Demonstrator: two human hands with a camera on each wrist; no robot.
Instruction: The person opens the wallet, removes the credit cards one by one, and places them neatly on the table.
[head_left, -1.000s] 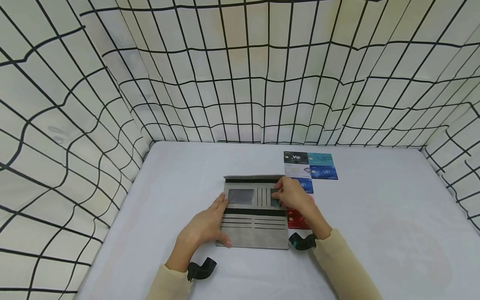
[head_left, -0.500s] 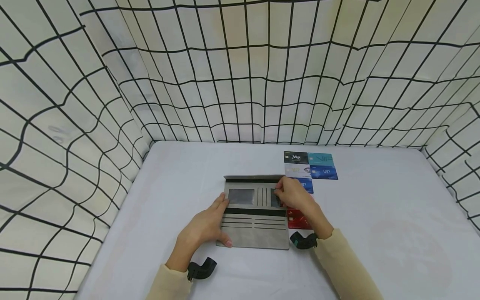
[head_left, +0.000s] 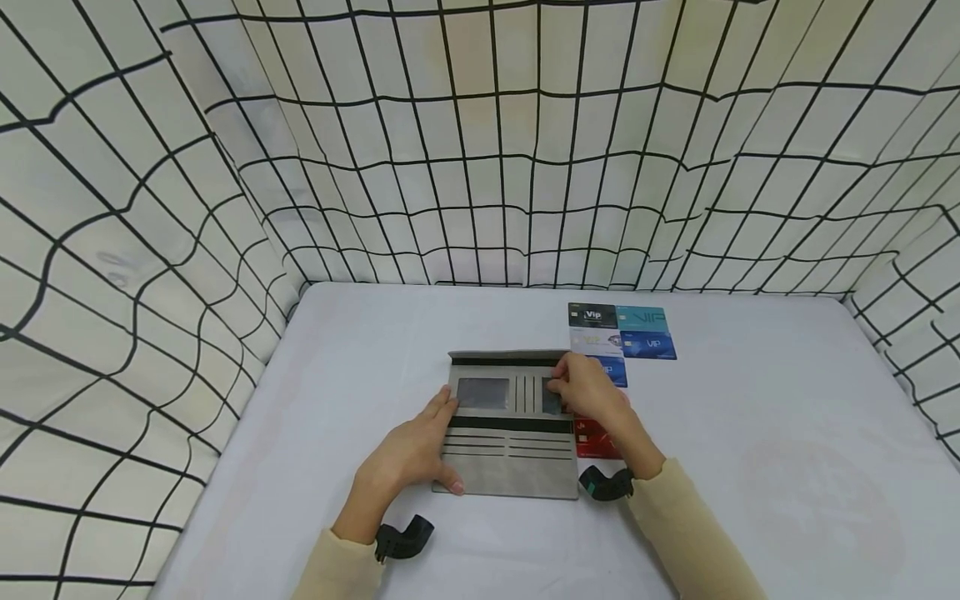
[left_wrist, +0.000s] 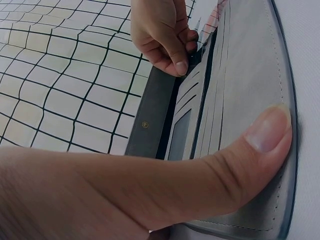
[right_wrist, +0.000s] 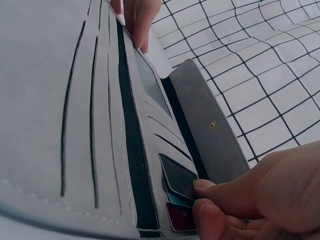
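A grey wallet (head_left: pixel 510 479) lies unfolded on the white table, its card slots and clear window (head_left: pixel 482 392) facing up. My left hand (head_left: pixel 408 450) rests on its left edge, fingers extended. In the left wrist view the thumb (left_wrist: pixel 270 130) lies flat on the lower panel. At the wallet's right end my right hand (head_left: pixel 592 389) pinches a dark card (right_wrist: pixel 175 172) between thumb and index finger. That card sits partly in a slot. Below it in the right wrist view, a teal card (right_wrist: pixel 179 199) and a dark red card (right_wrist: pixel 180 217) show; their far ends are hidden by the fingers.
Beyond the right hand lie a black card (head_left: pixel 592 314), a teal card (head_left: pixel 641 318), a white card (head_left: pixel 592 341) and blue cards (head_left: pixel 648 345). A red card (head_left: pixel 595 440) lies against the wallet's right side. Black-gridded white cloth (head_left: pixel 487 183) surrounds the table.
My right thumb and fingers have shifted slightly to the right at the card slots. The left hand and the wallet have stayed in place.
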